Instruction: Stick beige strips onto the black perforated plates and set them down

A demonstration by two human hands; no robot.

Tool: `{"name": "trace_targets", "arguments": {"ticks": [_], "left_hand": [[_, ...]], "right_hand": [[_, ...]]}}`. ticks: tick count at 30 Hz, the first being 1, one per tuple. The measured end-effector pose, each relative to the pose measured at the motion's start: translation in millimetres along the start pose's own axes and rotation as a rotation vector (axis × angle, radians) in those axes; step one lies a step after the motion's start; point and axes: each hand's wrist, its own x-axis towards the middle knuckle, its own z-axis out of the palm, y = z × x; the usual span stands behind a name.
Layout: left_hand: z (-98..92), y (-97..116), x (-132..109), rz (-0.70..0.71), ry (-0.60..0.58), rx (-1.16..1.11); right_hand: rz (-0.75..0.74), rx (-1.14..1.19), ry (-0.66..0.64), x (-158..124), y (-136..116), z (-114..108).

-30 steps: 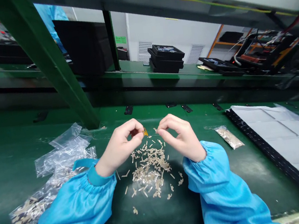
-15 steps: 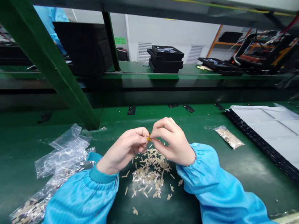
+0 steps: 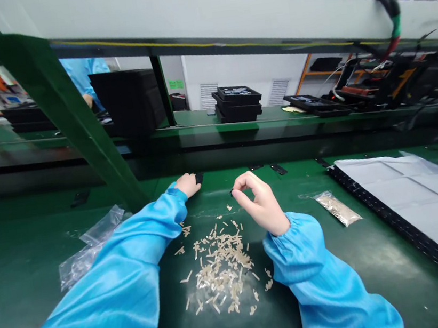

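My left hand reaches to the back of the green bench, its fingers curled together against a small flat black piece; what is between the fingertips is hidden. My right hand is raised over the bench, thumb and forefinger pinched on a tiny dark piece, too small to name. Below and between the hands lies a loose scatter of small beige strips and cut pieces. Left of it, partly under my left sleeve, are clear plastic bags.
A filled clear bag lies to the right, beside a large black-edged tray with white sheeting. More flat black pieces lie along the back. A slanted green post stands left. Black trays are stacked beyond; another person's blue sleeve shows behind.
My hands have parted. The left went forward to the black piece at the back, while the right stayed near its place. The orange bit between them is out of sight. The view has tilted up.
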Motion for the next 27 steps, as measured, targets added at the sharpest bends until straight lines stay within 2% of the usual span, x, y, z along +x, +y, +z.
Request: {"name": "trace_targets", "arguments": {"ticks": [4,7,11,15,18,21,24,25,27], "left_hand": [[22.8,21,16,-0.094,0.016,0.099],[25.7,28,21,-0.117,0.001,0.095],[12.4,26,19,-0.090,-0.038,-0.009],[-13.5,23,6,-0.040,-0.020,-0.206],[-34.3,28,-22,0.031,0.029,-0.396],[-49.2,39,-70,0.137,0.154,-0.593],[-52.9,53,-126,0.203,0.335,-0.738],[-51.8,57,-142,0.251,0.414,-0.863],[-48.0,64,-167,0.305,0.533,-0.987]], "right_hand": [[0.005,0.016,-0.002,0,-1,-4],[-0.016,0.013,-0.027,0,-1,-6],[-0.020,0.017,-0.040,0,-2,-7],[0.016,0.029,-0.025,-1,-5,-7],[0.030,0.039,-0.011,-2,-7,-4],[0.047,0.035,0.050,0,-13,0],[0.034,0.025,0.185,0,-28,5],[0.021,0.033,0.224,0,-35,7],[-0.006,0.054,0.269,-3,-49,9]]}}
